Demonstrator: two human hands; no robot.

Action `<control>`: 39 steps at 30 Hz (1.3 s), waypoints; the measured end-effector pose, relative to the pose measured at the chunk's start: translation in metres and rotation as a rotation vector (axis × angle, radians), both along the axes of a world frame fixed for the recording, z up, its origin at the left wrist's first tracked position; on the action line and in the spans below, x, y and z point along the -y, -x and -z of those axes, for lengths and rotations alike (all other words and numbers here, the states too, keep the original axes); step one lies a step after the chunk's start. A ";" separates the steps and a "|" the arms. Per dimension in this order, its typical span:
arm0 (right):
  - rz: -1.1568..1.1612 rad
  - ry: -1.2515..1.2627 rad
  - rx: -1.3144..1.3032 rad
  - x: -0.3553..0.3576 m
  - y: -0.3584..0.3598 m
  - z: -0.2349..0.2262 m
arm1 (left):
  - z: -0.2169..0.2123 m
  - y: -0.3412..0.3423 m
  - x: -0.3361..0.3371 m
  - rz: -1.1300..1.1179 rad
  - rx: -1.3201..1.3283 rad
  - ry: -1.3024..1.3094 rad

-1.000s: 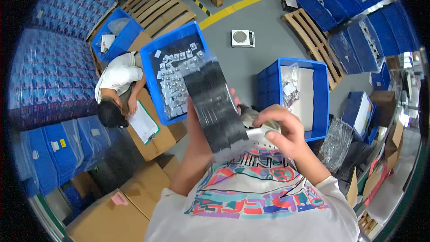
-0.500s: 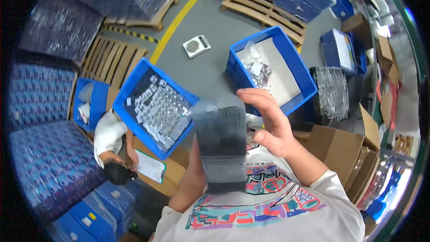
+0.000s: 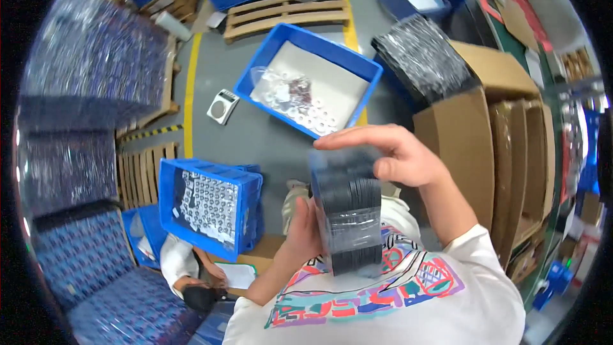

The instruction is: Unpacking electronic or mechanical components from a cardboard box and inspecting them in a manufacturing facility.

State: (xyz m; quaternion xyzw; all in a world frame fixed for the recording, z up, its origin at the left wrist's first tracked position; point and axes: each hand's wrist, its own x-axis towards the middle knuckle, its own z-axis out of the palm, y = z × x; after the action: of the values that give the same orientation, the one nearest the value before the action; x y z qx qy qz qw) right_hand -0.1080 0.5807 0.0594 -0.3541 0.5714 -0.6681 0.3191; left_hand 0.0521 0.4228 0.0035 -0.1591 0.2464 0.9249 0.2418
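Observation:
A tall stack of thin black pieces (image 3: 351,204), banded with clear film round its middle, stands upright in front of my chest. My left hand (image 3: 300,233) holds it from the left side, its thumb up along the stack and the other fingers partly hidden. Over the top end is my right hand (image 3: 405,156), fingers stretched out to the left and thumb apart. Its fingertips lie at the stack's upper edge; I cannot tell if they press on it. The top of the stack is smeared by motion.
Ahead is a blue bin (image 3: 306,35) with white rings and clear bags. A second blue bin (image 3: 239,207) at left holds rows of small metallic parts. A co-worker (image 3: 182,265) sits by a clipboard (image 3: 236,275). A scale (image 3: 221,107) lies on the floor; cardboard boxes (image 3: 456,147) stand right.
My view has turned right, so bins, scale and co-worker appear further left. The stack is still in my left hand; my right hand has moved from beside it to over its top.

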 end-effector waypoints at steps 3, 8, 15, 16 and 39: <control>0.001 -0.013 0.033 -0.043 0.013 -0.002 | -0.002 0.011 -0.030 0.057 0.005 0.019; -0.011 -0.208 0.069 -0.081 0.009 -0.001 | 0.024 0.032 -0.063 0.165 0.022 -0.075; 0.287 -0.052 0.023 -0.095 -0.004 0.017 | 0.028 0.086 -0.080 0.069 -0.121 0.037; 0.425 0.114 0.096 -0.093 -0.004 0.020 | 0.024 0.089 -0.082 0.063 -0.126 0.045; -0.518 0.821 1.235 -0.091 -0.045 0.089 | -0.049 0.101 -0.089 -0.311 -0.968 1.208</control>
State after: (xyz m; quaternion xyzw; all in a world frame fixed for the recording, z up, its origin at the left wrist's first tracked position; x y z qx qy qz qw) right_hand -0.0633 0.6718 -0.0292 -0.1299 -0.1028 -0.8061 0.5682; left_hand -0.0490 0.5121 0.0528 0.1249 0.7588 0.6207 -0.1530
